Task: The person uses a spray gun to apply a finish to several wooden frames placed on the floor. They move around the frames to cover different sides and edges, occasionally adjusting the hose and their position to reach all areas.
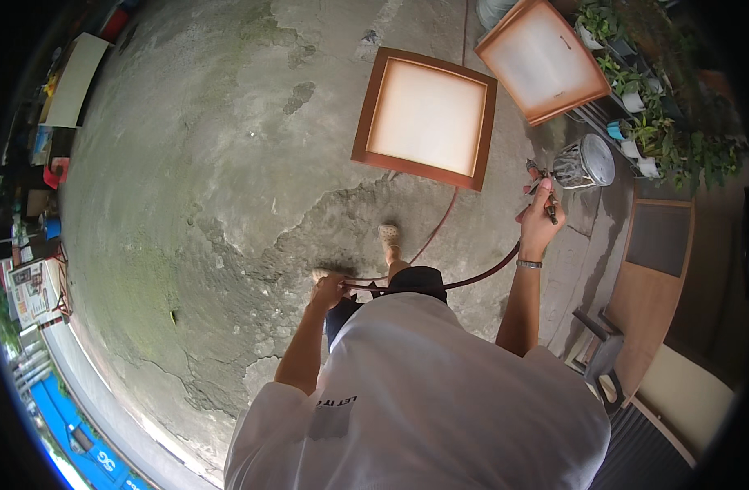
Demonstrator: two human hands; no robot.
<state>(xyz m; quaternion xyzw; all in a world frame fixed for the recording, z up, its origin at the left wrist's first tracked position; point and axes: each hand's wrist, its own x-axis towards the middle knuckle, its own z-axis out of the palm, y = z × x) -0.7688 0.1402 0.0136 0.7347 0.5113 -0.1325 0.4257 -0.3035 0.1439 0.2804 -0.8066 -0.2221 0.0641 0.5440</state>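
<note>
My right hand (539, 222) is closed around the handle of a spray gun (552, 209), off to the right. A paint-spattered silver can (584, 162) is right beside the gun's head; whether they are joined I cannot tell. From the gun a dark red hose (481, 278) curves across my body to my left hand (329, 288), whose fingers are wrapped round it. Ahead of me is a square panel (428, 114), pale in the middle with a brown border. Farther right, a second panel (544, 61) sits tilted, its edges shaded brown.
Cracked, stained concrete floor (187, 163) spreads ahead and left. The hose also runs along the ground by my shoe (389, 237). Potted plants (636, 122) line the far right. Nearer on the right stand a wooden panel (648, 286) and a grey chair (595, 343).
</note>
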